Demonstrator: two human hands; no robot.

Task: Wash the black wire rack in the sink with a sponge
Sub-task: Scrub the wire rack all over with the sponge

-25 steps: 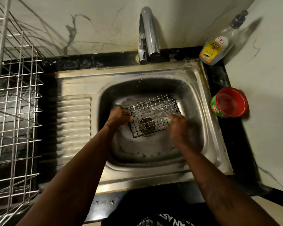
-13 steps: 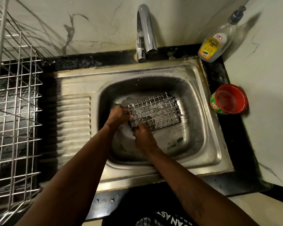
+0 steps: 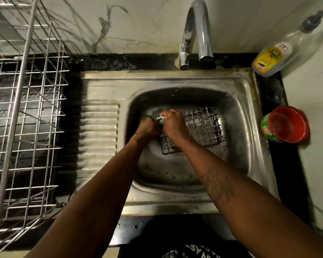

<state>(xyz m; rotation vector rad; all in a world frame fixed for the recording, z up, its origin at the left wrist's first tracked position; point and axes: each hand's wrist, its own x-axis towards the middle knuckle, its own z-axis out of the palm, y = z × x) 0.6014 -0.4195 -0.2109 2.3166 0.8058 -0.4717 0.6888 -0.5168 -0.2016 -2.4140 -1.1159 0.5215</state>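
Bulk of the black wire rack [image 3: 200, 127], lying in the sink [image 3: 239, 140], stretches rightward in frame from both hands. The left hand [image 3: 147, 129] grips its left end; the right hand [image 3: 174, 122], pressed alongside, holds a soapy sponge [image 3: 160, 119] there.

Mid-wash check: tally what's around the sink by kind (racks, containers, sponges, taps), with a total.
Wire racks: 2, the black wire rack in the sink and the silver dish rack on the left.
Containers: 2, the yellow-labelled bottle and the red tub.
Sponges: 1, the sponge in the right hand.
Taps: 1, the tap.
Total: 6.
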